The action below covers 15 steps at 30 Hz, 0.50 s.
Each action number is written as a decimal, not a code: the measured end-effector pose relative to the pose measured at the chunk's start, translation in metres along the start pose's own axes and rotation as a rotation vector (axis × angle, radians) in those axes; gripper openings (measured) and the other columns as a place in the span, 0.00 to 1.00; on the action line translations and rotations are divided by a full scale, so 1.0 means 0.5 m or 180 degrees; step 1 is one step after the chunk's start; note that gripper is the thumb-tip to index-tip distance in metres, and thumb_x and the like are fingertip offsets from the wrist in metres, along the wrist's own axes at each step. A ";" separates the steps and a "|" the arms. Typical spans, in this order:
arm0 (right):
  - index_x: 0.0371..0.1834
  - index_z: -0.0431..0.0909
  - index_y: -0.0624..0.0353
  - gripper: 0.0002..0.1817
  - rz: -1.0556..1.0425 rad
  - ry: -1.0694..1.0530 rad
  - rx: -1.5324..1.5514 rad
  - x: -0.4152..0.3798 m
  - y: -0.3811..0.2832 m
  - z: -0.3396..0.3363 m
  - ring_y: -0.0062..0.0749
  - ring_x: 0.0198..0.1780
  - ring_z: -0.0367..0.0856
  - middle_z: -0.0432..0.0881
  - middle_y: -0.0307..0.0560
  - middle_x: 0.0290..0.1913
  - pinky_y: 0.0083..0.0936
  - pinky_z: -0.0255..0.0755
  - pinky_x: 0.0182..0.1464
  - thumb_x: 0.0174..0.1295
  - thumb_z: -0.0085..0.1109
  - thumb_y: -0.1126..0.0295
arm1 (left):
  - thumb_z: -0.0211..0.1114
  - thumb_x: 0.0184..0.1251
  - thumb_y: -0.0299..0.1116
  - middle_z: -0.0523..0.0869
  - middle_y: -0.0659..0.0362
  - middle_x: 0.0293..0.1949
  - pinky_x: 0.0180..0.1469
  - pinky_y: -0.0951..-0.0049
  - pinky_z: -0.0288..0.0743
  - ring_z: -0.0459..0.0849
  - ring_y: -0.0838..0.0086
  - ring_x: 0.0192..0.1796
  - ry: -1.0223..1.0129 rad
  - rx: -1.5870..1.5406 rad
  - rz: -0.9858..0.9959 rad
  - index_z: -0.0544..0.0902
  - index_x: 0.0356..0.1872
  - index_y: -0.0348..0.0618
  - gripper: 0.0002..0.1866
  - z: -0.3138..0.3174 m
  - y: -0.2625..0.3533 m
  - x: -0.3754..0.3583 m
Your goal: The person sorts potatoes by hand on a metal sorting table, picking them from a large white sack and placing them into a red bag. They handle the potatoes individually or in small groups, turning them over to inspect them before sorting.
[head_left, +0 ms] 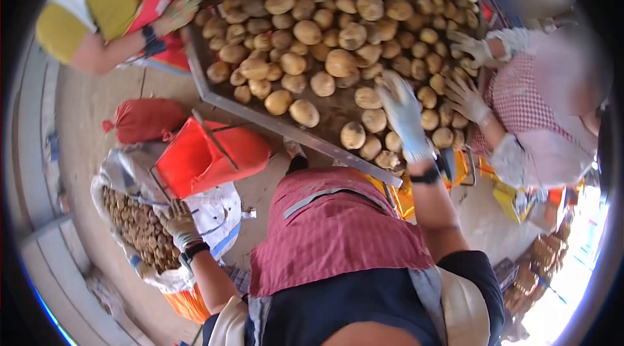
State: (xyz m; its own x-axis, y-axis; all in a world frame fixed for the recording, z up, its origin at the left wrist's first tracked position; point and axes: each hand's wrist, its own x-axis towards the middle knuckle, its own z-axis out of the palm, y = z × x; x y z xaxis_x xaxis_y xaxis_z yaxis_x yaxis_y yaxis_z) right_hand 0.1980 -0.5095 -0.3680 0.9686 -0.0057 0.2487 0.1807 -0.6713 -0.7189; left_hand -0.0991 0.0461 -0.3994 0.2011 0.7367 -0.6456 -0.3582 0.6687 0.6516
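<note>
A heap of potatoes (340,63) covers the metal-edged sorting table (286,129) in front of me. My right hand (402,110), in a pale work glove, reaches over the table's near right part among the potatoes. Its fingers are stretched out, and no potato shows in its grip. Down to the left, my left hand (178,223), also gloved, is at the side of a big white sack (222,216) filled with small potatoes (138,229). The fingers there are spread apart with nothing visible in them.
A red bag (218,154) hangs on a metal frame beside the white sack, with a tied red sack (148,118) behind it. One person's gloved hand (181,10) is at the table's left edge; another person's gloved hands (469,100) are at the right. Orange material (403,198) is under the near corner.
</note>
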 end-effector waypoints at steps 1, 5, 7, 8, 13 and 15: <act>0.58 0.77 0.63 0.26 -0.0059 -0.0091 -0.0005 0.054 -0.061 0.004 0.52 0.54 0.80 0.81 0.58 0.55 0.37 0.72 0.58 0.61 0.67 0.58 | 0.57 0.71 0.54 0.73 0.52 0.68 0.69 0.57 0.66 0.69 0.60 0.70 -0.0578 0.0416 -0.0035 0.71 0.66 0.50 0.29 -0.008 -0.054 0.030; 0.70 0.65 0.47 0.44 0.0022 0.0163 -0.0891 0.077 -0.098 0.154 0.65 0.68 0.62 0.57 0.68 0.72 0.58 0.60 0.66 0.49 0.72 0.52 | 0.57 0.74 0.48 0.83 0.56 0.55 0.49 0.64 0.74 0.81 0.68 0.47 -0.1848 0.1136 -0.0548 0.80 0.54 0.47 0.19 0.163 -0.267 -0.123; 0.70 0.67 0.41 0.43 -0.0055 -0.0502 -0.0783 0.029 -0.095 0.136 0.62 0.72 0.57 0.56 0.61 0.74 0.58 0.56 0.70 0.48 0.72 0.48 | 0.57 0.74 0.47 0.83 0.55 0.54 0.47 0.67 0.76 0.81 0.68 0.47 -0.2332 0.1747 -0.0334 0.78 0.57 0.44 0.20 0.226 -0.344 -0.205; 0.70 0.68 0.41 0.43 -0.0394 -0.0546 -0.0879 -0.012 -0.069 0.144 0.60 0.73 0.57 0.55 0.59 0.75 0.59 0.55 0.70 0.48 0.72 0.47 | 0.57 0.75 0.46 0.83 0.54 0.54 0.46 0.69 0.76 0.82 0.68 0.47 -0.2374 0.1999 -0.0254 0.77 0.59 0.42 0.21 0.255 -0.364 -0.254; 0.65 0.74 0.39 0.37 -0.0371 -0.1419 -0.1487 -0.167 -0.028 0.024 0.52 0.76 0.53 0.55 0.49 0.77 0.71 0.46 0.69 0.49 0.69 0.45 | 0.58 0.76 0.44 0.85 0.53 0.52 0.44 0.71 0.78 0.84 0.71 0.43 -0.2747 0.2769 -0.0132 0.76 0.61 0.41 0.21 0.287 -0.405 -0.287; 0.63 0.76 0.37 0.34 -0.0288 -0.1519 -0.1757 -0.200 0.013 -0.028 0.52 0.76 0.52 0.55 0.48 0.77 0.69 0.46 0.69 0.49 0.69 0.46 | 0.58 0.75 0.44 0.85 0.53 0.51 0.44 0.71 0.78 0.84 0.72 0.42 -0.2699 0.2859 -0.0201 0.76 0.60 0.41 0.21 0.283 -0.401 -0.281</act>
State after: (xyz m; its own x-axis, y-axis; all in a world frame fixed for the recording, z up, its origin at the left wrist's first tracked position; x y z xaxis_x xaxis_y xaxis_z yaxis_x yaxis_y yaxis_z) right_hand 0.0998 -0.5236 -0.3886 0.9458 0.3061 -0.1087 0.2728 -0.9301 -0.2459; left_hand 0.0737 -0.1773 -0.3831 0.8421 0.3091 -0.4420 0.3589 0.2905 0.8870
